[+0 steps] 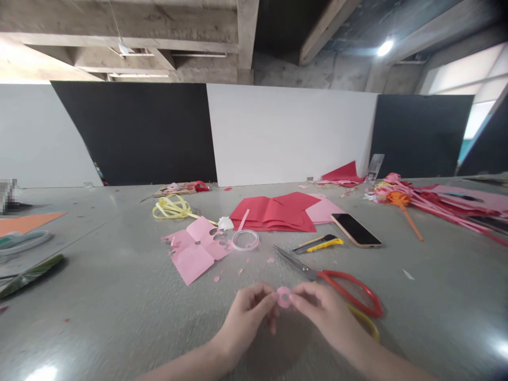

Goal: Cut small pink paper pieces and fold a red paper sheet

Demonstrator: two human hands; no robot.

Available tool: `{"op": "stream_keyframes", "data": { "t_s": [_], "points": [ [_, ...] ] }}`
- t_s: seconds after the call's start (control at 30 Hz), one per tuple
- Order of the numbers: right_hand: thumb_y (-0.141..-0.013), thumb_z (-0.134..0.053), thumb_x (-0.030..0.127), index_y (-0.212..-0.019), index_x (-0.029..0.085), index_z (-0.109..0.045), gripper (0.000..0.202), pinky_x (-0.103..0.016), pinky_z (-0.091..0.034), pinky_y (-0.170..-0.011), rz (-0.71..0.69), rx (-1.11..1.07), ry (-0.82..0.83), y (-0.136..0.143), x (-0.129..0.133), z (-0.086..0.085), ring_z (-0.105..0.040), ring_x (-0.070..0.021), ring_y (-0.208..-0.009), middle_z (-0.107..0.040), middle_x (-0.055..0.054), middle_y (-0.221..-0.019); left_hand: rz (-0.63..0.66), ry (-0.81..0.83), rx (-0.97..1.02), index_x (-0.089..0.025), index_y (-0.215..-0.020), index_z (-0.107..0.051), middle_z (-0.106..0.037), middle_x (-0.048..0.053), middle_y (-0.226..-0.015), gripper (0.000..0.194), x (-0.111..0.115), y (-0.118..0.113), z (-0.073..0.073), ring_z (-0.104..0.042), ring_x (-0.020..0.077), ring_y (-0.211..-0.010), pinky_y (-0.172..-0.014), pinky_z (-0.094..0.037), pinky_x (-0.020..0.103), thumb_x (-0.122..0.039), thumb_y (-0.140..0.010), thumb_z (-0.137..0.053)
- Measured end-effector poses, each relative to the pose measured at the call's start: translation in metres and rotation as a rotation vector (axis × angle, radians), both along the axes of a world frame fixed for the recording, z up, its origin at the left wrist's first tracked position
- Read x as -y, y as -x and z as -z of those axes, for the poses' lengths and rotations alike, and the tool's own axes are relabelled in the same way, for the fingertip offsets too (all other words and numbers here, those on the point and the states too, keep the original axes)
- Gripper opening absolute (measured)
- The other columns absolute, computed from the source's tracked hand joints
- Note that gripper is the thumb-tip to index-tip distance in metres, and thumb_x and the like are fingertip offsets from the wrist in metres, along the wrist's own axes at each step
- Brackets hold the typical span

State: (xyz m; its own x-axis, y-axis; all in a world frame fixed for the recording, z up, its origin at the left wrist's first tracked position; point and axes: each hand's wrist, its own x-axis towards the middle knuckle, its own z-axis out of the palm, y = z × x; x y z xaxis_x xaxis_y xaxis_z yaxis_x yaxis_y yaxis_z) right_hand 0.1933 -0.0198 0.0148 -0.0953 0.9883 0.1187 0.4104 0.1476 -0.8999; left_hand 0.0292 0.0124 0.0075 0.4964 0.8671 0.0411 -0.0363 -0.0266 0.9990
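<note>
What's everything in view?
Paper ring: one, pink, front
Scissors: one, red handle, right
Cutter: one, yellow, behind scissors
Phone: one, black screen, right
Roll: one, whitish, centre
Cut sheet: one, pink, left
Stacked sheets: several, red, behind roll
Ribbon bundle: one, yellow, left
Flat sheet: one, orange, far left
Strips: many, pink and red, right
Panels: several, black and white, rear
Table: one, grey, beneath
Left hand: one, bare, holding ring
Right hand: one, bare, holding ring

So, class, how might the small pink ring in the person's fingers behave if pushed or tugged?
The pink ring looks like thin paper, so it would probably bend easily and weigh very little. Its narrow band around the hole may tear if the left hand and right hand pull apart.
</note>
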Motion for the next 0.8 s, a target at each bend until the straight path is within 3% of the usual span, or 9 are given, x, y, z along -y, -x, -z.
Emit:
{"op": "stream_keyframes", "data": {
  "t_s": [0.3, 0.47, 0.6, 0.7, 0.8],
  "points": [
    [-0.084, -0.037, 0.046, -0.074, 0.019, -0.063, 0.038, -0.027, -0.042, -0.059, 0.098, -0.074, 0.051, 0.000, -0.002, 0.007, -0.057, -0.0186, -0.068, -0.064, -0.003, -0.069, -0.115, -0.093, -0.062, -0.016, -0.063, -0.048, -0.047, -0.003, -0.055, 0.032, -0.007, 0.005, -0.004, -0.044, 0.0100, -0.046, -0.048, -0.034, 0.022, -0.044, -0.078, -0.051],
    [-0.086, -0.038, 0.036, -0.070, 0.020, -0.059, 0.031, -0.026, -0.041, -0.063, 0.056, 0.096, -0.071, 0.004, 0.004, 0.005, -0.058, -0.0172, -0.069, -0.063, -0.001, -0.069, -0.228, -0.204, -0.167, -0.017, -0.059, -0.046, -0.044, -0.004, -0.053, 0.032, -0.025, 0.014, -0.010, -0.044, 0.0109, -0.048, -0.049, -0.034, 0.023, -0.042, -0.079, -0.048],
    [-0.081, -0.044, 0.020, -0.074, 0.019, -0.058, 0.016, -0.025, -0.042, -0.062, -0.060, 0.335, -0.219, 0.011, 0.010, 0.010, -0.057, -0.0158, -0.068, -0.061, -0.002, -0.072, -0.300, -0.284, -0.353, -0.015, -0.067, -0.056, -0.051, -0.003, -0.061, 0.024, -0.062, 0.035, -0.021, -0.052, 0.0139, -0.062, -0.057, -0.039, 0.024, -0.034, -0.081, -0.053],
    [-0.075, -0.047, 0.010, -0.081, 0.017, -0.060, 0.016, -0.025, -0.044, -0.066, -0.197, 0.459, -0.289, 0.014, 0.012, 0.015, -0.057, -0.0162, -0.074, -0.061, -0.004, -0.081, -0.297, -0.285, -0.530, -0.012, -0.093, -0.058, -0.058, 0.003, -0.094, 0.020, -0.103, 0.052, -0.030, -0.057, 0.0188, -0.079, -0.068, -0.047, 0.033, -0.030, -0.086, -0.053],
    [-0.071, -0.049, 0.006, -0.086, 0.014, -0.060, 0.021, -0.027, -0.045, -0.071, -0.271, 0.553, -0.315, 0.016, 0.011, 0.018, -0.057, -0.0182, -0.081, -0.061, -0.007, -0.087, -0.267, -0.266, -0.673, -0.013, -0.106, -0.055, -0.055, 0.005, -0.107, 0.026, -0.140, 0.058, -0.036, -0.056, 0.0231, -0.089, -0.073, -0.048, 0.038, -0.029, -0.086, -0.053]
  ]
}}
